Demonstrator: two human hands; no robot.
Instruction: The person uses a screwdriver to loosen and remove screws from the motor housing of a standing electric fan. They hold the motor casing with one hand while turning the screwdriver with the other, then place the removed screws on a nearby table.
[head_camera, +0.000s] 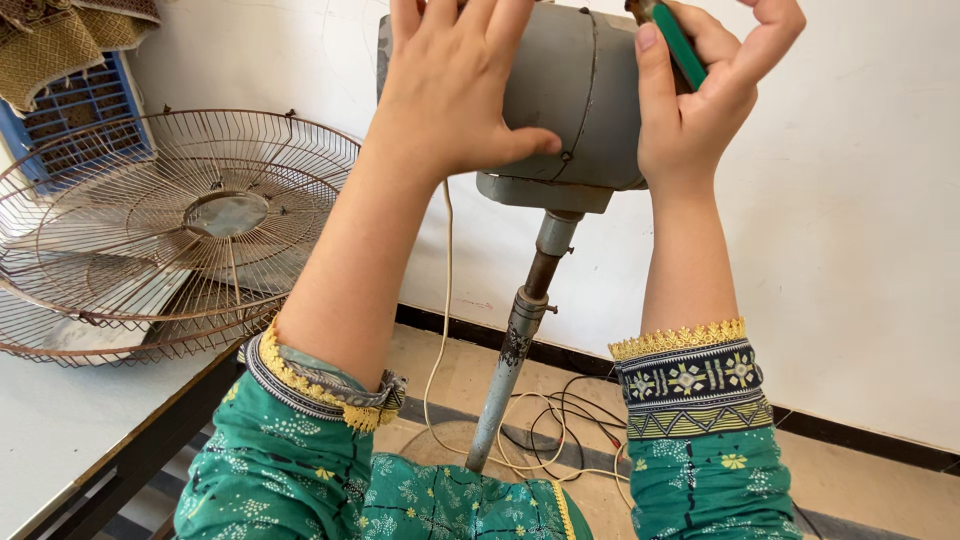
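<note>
A grey fan motor housing (580, 100) sits on top of a metal stand pole (515, 350). My left hand (450, 90) lies flat against the housing's left side, fingers spread, thumb pressed on it. My right hand (700, 100) is at the housing's right side and grips a green-handled tool (678, 45), likely a screwdriver, whose tip is hidden at the top edge of the view. Both forearms wear green patterned sleeves with yellow trim.
A rusty wire fan guard (170, 230) lies on a white table (60, 420) at left. A cream cable (440, 340) hangs from the motor, and several loose wires (560, 420) lie on the tiled floor by the stand's round base (450, 440). A white wall is behind.
</note>
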